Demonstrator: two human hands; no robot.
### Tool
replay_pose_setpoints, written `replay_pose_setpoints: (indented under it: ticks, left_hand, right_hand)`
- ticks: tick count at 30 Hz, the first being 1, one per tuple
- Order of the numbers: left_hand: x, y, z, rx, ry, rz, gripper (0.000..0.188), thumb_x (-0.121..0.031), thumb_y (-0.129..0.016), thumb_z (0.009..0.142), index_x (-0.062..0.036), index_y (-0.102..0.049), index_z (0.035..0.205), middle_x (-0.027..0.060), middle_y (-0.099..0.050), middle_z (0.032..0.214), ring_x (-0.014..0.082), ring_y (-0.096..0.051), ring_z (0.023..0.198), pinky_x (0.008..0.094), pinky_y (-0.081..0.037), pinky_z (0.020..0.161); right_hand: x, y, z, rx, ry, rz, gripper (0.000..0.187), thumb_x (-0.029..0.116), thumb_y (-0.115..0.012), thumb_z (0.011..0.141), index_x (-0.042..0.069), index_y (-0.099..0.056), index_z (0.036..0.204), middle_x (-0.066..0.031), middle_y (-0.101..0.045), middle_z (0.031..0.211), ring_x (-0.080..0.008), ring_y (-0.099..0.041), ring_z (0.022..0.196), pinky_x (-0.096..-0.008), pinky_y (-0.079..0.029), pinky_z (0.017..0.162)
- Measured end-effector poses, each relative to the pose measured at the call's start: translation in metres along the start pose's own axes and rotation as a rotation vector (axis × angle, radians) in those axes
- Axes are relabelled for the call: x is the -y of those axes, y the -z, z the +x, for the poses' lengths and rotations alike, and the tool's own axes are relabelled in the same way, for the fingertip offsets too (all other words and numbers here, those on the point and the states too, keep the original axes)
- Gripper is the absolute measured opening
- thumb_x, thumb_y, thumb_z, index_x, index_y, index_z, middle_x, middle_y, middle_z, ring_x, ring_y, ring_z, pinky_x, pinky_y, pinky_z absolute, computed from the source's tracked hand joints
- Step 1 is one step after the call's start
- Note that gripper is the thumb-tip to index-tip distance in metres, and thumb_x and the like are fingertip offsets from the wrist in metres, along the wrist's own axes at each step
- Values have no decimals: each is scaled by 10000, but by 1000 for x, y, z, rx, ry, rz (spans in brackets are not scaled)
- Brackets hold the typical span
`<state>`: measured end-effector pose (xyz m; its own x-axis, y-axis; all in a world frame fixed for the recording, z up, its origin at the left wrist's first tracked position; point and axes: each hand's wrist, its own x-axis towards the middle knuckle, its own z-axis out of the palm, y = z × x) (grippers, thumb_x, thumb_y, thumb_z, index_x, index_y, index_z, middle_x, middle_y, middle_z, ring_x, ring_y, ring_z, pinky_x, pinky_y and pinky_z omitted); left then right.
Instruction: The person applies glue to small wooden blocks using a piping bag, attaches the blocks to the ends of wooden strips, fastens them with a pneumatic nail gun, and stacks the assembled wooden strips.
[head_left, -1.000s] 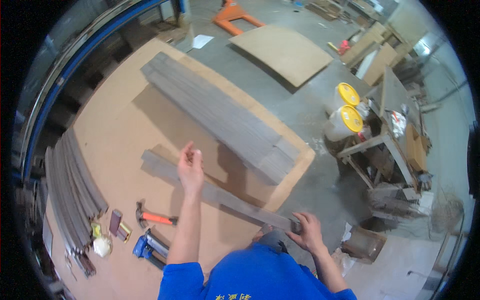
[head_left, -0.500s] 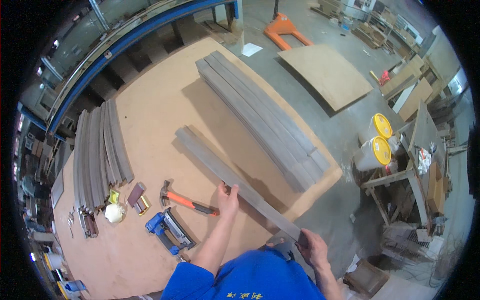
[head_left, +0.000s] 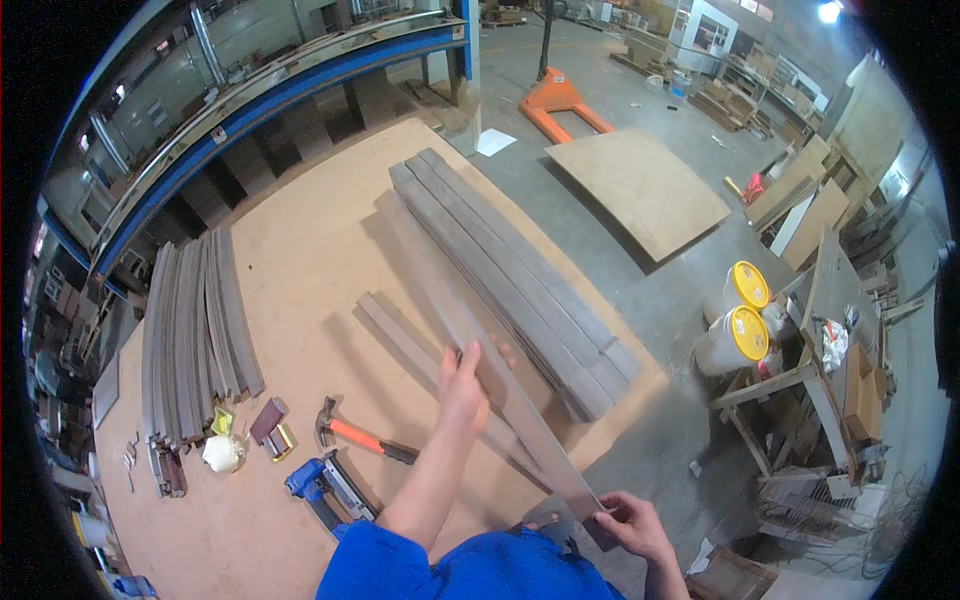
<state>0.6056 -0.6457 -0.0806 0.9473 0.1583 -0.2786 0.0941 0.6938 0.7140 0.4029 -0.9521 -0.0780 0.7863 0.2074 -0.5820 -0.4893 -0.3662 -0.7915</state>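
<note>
A long grey wooden strip (head_left: 532,425) is held slantwise above the table, its far end blurred. My left hand (head_left: 463,392) grips it near the middle, thumb on top. At the near end, the fingers of my right hand (head_left: 632,525) are closed around it. Beneath lies a second grey strip (head_left: 402,332) on the tan tabletop (head_left: 300,240), partly hidden by my left hand and the held strip. A stack of grey boards (head_left: 500,260) rests just right of the held piece. Left of my forearm are a claw hammer (head_left: 360,434) and a blue nail gun (head_left: 325,485).
Curved grey strips (head_left: 195,340) are bundled at the table's left. Nearby sit a white lump (head_left: 223,454) and a dark red block (head_left: 268,420). Beyond the right edge stand lidded buckets (head_left: 735,338), a wooden bench (head_left: 820,350), a flat panel (head_left: 640,192) and an orange pallet jack (head_left: 560,105).
One strip has been lifted and swung toward the board stack, exposing another strip on the table. Both hands keep their grip; the right hand has moved slightly nearer to me. The view has tilted up a little.
</note>
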Motion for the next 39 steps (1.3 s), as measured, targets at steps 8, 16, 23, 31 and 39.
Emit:
replay_pose_setpoints:
  ticks: [8,16,23,31,39]
  left_hand:
    - [-25,-93,100,-25,-45,-130,176,-126,-476,1087,-61,-461,1249,116,-600,1221,271,-659,1080,513,-589,892]
    - [3,-87,142,128,139,99,409,-87,-514,1014,-106,-450,1417,87,-606,1291,254,-617,1138,523,-520,916]
    - [-12,-81,137,153,163,266,503,-130,-517,1040,-59,-377,1518,95,-578,1364,227,-609,1173,446,-575,886]
    - [4,-19,91,-17,25,272,465,-210,-556,1061,-66,-430,1484,74,-582,1304,188,-615,1119,404,-588,867]
    - [-13,71,24,-148,-12,446,395,-257,-589,1056,-81,-505,1399,54,-596,1238,159,-615,1061,349,-552,823]
  right_hand:
    - [81,-2,46,-745,540,-787,587,140,-837,775,143,-650,1331,-139,-653,1142,-355,-646,1033,-437,-532,880]
    - [144,26,112,-839,745,-744,478,109,-807,796,108,-689,1260,-138,-659,1127,-344,-638,1050,-455,-514,910]
    - [152,31,145,-797,673,-735,461,120,-804,802,136,-700,1250,-114,-670,1153,-335,-640,1095,-457,-511,924]
    - [142,45,161,-752,648,-733,524,140,-818,800,146,-679,1305,-103,-674,1236,-333,-634,1126,-441,-520,920]
    - [117,75,126,-594,565,-572,615,156,-823,810,86,-612,1384,-206,-671,1272,-408,-628,1210,-443,-520,1009]
